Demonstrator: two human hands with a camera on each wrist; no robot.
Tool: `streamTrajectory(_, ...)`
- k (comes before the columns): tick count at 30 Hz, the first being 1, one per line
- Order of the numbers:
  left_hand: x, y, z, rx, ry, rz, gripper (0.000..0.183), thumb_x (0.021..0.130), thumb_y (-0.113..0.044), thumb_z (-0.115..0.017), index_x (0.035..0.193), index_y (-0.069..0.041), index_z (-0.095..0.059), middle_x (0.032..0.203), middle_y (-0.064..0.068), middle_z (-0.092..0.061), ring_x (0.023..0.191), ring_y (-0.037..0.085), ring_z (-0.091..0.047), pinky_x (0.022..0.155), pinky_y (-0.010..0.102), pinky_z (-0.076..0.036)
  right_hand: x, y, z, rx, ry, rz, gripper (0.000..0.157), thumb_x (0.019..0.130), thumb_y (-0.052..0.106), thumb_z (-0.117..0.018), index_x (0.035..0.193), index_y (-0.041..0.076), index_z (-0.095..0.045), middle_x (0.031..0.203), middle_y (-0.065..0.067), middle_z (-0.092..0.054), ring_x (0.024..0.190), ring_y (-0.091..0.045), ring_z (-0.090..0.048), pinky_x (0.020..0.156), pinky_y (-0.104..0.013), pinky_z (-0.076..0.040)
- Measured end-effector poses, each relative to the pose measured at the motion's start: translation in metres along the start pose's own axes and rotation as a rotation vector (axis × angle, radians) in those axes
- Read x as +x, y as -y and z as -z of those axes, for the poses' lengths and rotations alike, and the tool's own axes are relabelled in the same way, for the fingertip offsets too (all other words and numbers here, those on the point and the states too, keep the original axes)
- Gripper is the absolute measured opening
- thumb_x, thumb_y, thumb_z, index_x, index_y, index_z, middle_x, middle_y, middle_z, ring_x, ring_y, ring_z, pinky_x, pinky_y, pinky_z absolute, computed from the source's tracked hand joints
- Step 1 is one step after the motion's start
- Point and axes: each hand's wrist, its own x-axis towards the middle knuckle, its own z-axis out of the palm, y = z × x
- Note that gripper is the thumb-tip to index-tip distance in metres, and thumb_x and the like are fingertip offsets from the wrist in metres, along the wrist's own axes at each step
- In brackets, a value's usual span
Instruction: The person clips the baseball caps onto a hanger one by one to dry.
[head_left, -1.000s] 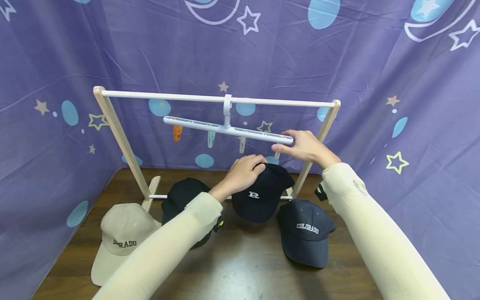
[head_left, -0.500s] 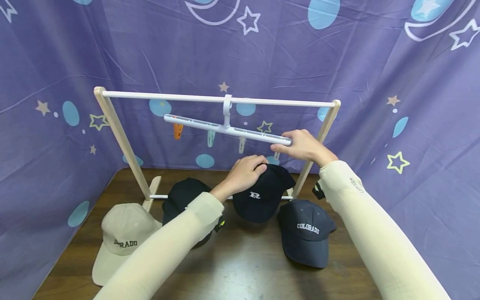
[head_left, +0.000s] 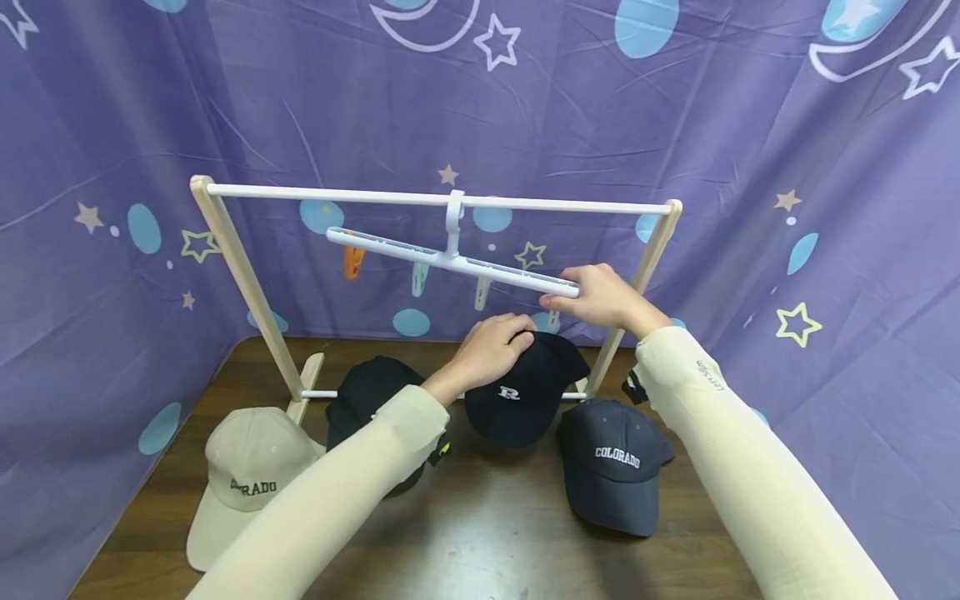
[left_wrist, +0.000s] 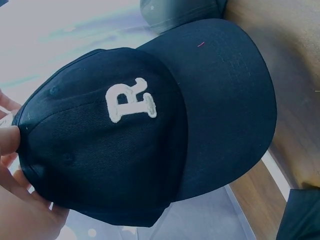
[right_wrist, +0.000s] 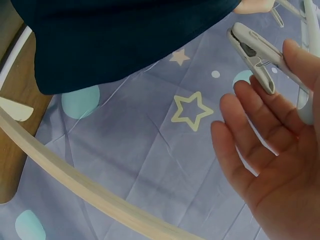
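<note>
My left hand pinches the back edge of a black cap with a white R, holding it up under a white clip hanger. In the left wrist view the cap's brim points away from the thumb. At the hanger's right end, my right hand has thumb and index finger on either side of a white clothespin. The other fingers spread loosely below. The cap's dark fabric lies a short way from the clothespin's tip. The hanger tilts, its right end lower.
The hanger's hook sits on a white rod of a wooden-sided rack. Orange, teal and white clothespins hang from it. On the table lie a beige cap, a black cap and a navy cap.
The hanger's right end has shifted slightly left and down together with my right hand, so the bar tilts a little more. My left hand and the cap stay almost in place.
</note>
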Motion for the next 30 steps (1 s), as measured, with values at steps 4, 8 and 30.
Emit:
streamTrajectory(4,0.000,-0.001,0.000,-0.012,0.010,-0.001,0.021,0.112,-0.024,-0.054,0.121,-0.018,-0.072,0.111,0.001,-0.070,0.105,0.022,-0.064,0.095,0.044,-0.050,-0.001,0.000,-0.001,0.006,-0.005,0.038,0.037,0.100,0.045,-0.073,0.093,0.010,-0.065,0.074,-0.002,-0.059,0.072,-0.021,-0.057,0.072,-0.038,-0.046)
streamTrajectory(8,0.001,-0.002,-0.001,-0.014,0.014,-0.015,0.020,0.111,-0.022,-0.055,0.119,-0.016,-0.072,0.111,0.003,-0.070,0.107,0.024,-0.064,0.097,0.044,-0.050,-0.002,0.000,-0.003,0.007,-0.014,0.067,0.039,0.100,0.044,-0.073,0.088,0.010,-0.060,0.070,0.000,-0.052,0.066,-0.019,-0.051,0.067,-0.036,-0.042)
streamTrajectory(30,-0.001,-0.002,-0.003,0.000,0.031,-0.079,0.017,0.109,-0.013,-0.058,0.120,-0.007,-0.070,0.114,0.011,-0.072,0.111,0.032,-0.063,0.103,0.047,-0.046,-0.004,0.006,-0.014,0.038,-0.070,0.211,0.027,0.100,0.026,-0.077,0.086,0.009,-0.059,0.069,0.000,-0.052,0.062,-0.016,-0.048,0.063,-0.035,-0.041)
